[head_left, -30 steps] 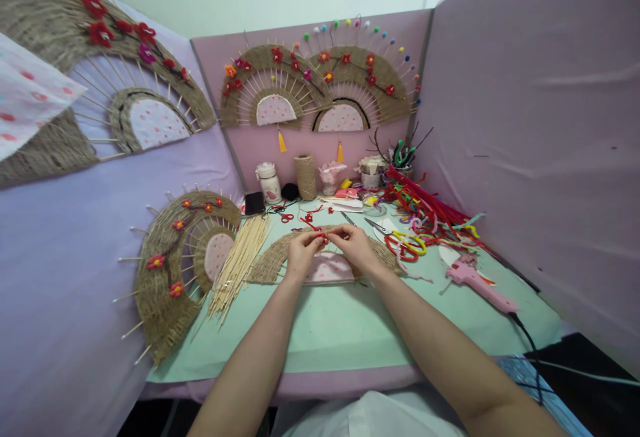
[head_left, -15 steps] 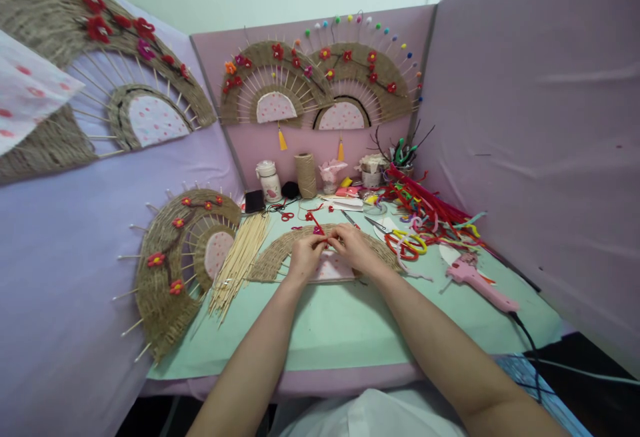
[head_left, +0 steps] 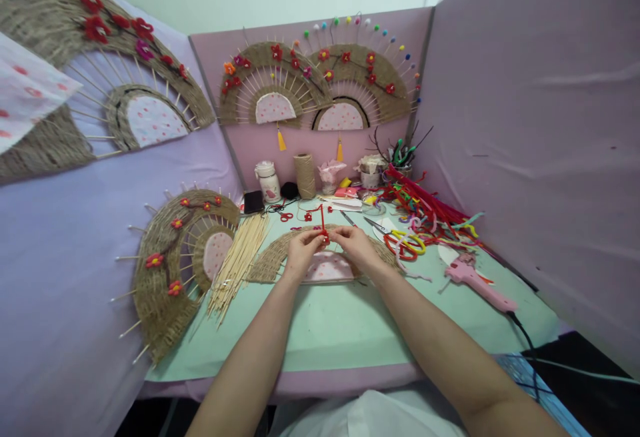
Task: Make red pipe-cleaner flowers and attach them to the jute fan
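- Pale-green cloth-covered table [head_left: 350, 330] bears a semicircular brown twine fan [head_left: 267, 257].
- Over the fan, the left hand [head_left: 301, 253] pinches a red fuzzy wire [head_left: 323, 218]; the right hand [head_left: 356, 247] touches it with its fingertips, grip unclear.
- Small, even bends would probably keep the curl neat.
- Beyond the fan's right half, a whitish round pot [head_left: 370, 179] holds crumpled cream material [head_left: 371, 162].

Two hands [head_left: 302, 255] [head_left: 355, 248], one glue gun [head_left: 477, 285]; tassels [head_left: 281, 141] [head_left: 340, 151] (two)
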### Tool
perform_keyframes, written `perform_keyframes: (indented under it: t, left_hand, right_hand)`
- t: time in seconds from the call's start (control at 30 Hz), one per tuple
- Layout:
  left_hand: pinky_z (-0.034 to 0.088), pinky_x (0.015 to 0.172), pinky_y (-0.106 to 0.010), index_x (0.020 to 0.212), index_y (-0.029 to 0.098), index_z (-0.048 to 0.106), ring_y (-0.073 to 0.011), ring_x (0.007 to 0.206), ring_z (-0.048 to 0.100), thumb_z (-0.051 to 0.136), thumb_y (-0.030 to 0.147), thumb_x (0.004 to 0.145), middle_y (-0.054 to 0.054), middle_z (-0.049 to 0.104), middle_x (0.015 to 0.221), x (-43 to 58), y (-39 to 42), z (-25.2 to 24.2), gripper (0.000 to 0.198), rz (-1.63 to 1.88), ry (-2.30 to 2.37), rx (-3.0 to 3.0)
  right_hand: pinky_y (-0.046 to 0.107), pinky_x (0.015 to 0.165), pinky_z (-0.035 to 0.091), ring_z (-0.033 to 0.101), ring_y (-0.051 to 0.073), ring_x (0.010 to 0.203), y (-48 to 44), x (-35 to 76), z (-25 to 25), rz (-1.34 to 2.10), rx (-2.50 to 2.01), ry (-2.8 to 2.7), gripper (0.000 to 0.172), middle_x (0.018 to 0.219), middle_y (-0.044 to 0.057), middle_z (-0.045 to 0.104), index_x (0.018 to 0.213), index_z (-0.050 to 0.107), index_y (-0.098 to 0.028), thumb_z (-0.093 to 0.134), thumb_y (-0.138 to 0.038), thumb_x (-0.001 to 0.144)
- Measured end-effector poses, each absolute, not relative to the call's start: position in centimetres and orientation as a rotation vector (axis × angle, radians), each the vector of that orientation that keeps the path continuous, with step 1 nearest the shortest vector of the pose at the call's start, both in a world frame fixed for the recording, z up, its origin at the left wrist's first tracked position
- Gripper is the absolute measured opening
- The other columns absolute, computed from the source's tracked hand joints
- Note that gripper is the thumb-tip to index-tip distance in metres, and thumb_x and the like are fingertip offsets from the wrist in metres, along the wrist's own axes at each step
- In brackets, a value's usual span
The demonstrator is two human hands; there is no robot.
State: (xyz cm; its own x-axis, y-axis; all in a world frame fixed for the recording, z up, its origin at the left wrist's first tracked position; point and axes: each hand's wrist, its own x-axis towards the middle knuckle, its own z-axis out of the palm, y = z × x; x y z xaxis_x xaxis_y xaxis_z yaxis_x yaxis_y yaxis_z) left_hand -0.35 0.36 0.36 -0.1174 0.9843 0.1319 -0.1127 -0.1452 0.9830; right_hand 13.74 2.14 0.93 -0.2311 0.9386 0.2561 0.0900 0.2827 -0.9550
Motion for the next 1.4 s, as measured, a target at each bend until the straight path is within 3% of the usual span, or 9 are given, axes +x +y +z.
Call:
perform_keyframes:
  t: [0.23,0.73,0.9,1.07,1.4]
  left_hand:
    - [0.051,0.074,-0.032,0.084,0.015,0.07,-0.0181,0.076,0.063,0.067,0.024,0.064,-0.008,0.069,0.083,-0.56,0.39,-0.28,0.022,1.427,1.223,1.441]
    - [0.051,0.066,-0.026,0.076,0.013,0.062,-0.0117,0.064,0.059,0.069,0.039,0.062,-0.001,0.062,0.068,-0.26,0.08,0.52,0.03,1.488,1.099,1.217]
    - [0.051,0.071,-0.029,0.081,0.013,0.062,-0.0126,0.067,0.062,0.068,0.04,0.064,-0.004,0.065,0.077,-0.18,0.21,0.44,0.033,1.472,1.05,1.123]
    - [0.049,0.082,-0.032,0.096,0.014,0.063,-0.0174,0.086,0.063,0.071,0.032,0.063,-0.01,0.067,0.096,0.0,0.14,0.41,0.039,1.492,0.946,1.167]
    - [0.051,0.078,-0.032,0.086,0.012,0.066,-0.0164,0.078,0.063,0.068,0.031,0.065,-0.008,0.068,0.086,-0.07,0.14,0.2,0.028,1.526,1.055,1.221]
  right_hand:
    - [0.026,0.069,0.042,0.057,0.015,0.072,2.2,13.81,0.9,0.771,-1.013,-1.725,0.014,0.077,0.004,0.066,0.075,0.065,-0.016,0.055,-0.027,0.074]
    - [0.023,0.062,0.039,0.052,0.013,0.064,1.86,14.01,1.54,0.881,-0.924,-1.705,0.02,0.065,0.0,0.06,0.067,0.06,-0.015,0.051,-0.032,0.074]
    - [0.024,0.063,0.041,0.052,0.013,0.064,1.77,13.89,1.76,0.952,-0.934,-1.641,0.019,0.065,0.001,0.061,0.067,0.061,-0.015,0.053,-0.032,0.071]
    - [0.026,0.067,0.044,0.057,0.015,0.069,1.84,13.68,1.53,0.984,-0.951,-1.49,0.021,0.071,0.004,0.064,0.07,0.062,-0.015,0.054,-0.033,0.071]
    - [0.026,0.066,0.044,0.058,0.015,0.069,1.76,13.53,1.25,0.87,-0.979,-1.587,0.02,0.075,0.004,0.066,0.075,0.064,-0.015,0.056,-0.034,0.073]
